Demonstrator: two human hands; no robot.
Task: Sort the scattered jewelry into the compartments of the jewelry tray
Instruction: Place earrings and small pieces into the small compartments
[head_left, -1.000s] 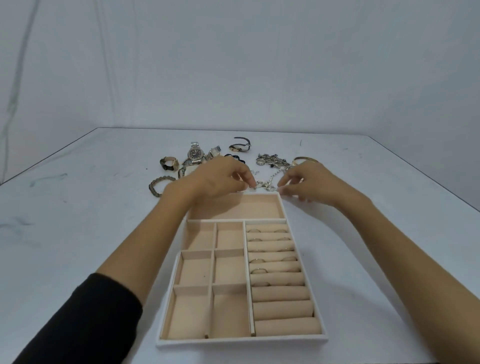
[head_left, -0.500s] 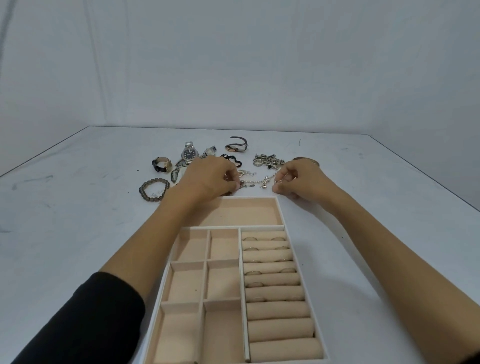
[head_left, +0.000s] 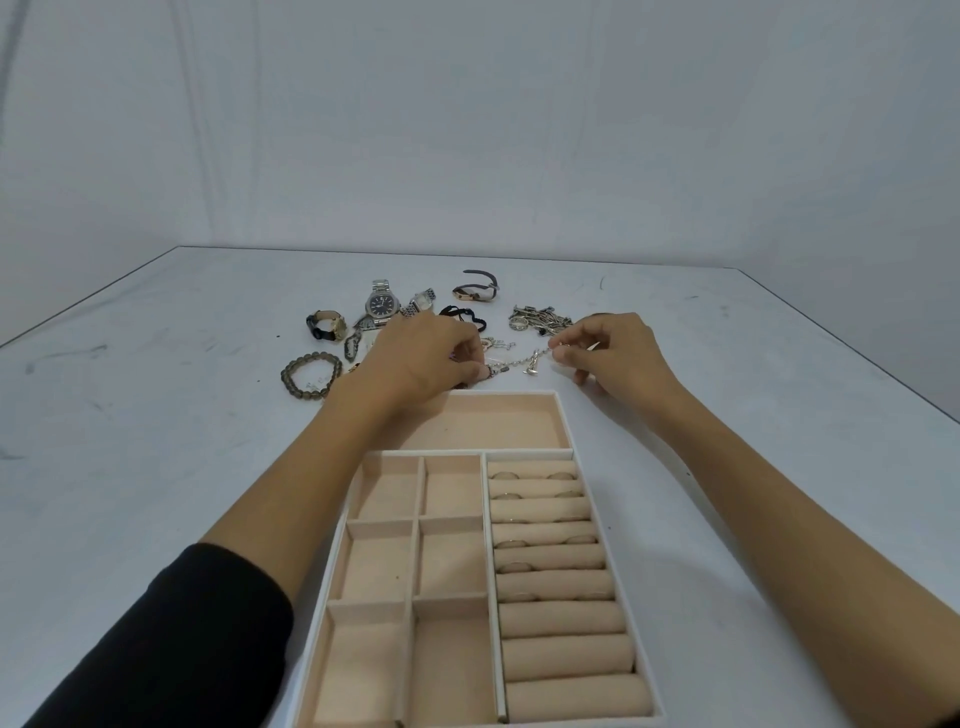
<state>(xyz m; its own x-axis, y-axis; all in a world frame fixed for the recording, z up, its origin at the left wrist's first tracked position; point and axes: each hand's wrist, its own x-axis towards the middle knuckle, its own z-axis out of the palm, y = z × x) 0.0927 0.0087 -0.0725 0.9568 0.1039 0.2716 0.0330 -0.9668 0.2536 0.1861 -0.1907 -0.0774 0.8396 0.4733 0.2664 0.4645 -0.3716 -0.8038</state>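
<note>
Both forearms are reaching forward; the left grip (head_left: 421, 358) and right grip (head_left: 618, 353) are pinching opposite ends of a silver chain (head_left: 519, 359) (charms dangling), stretching it just past the tray (head_left: 566, 421), at its 12 o'clock.

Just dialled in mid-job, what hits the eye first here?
The left hand and right hand pinch a silver chain stretched between them, just beyond the far edge of the jewelry tray. Watches and a beaded bracelet lie scattered on the table beyond and left of the hands. Rings sit in the tray's right-hand rolls.
</note>
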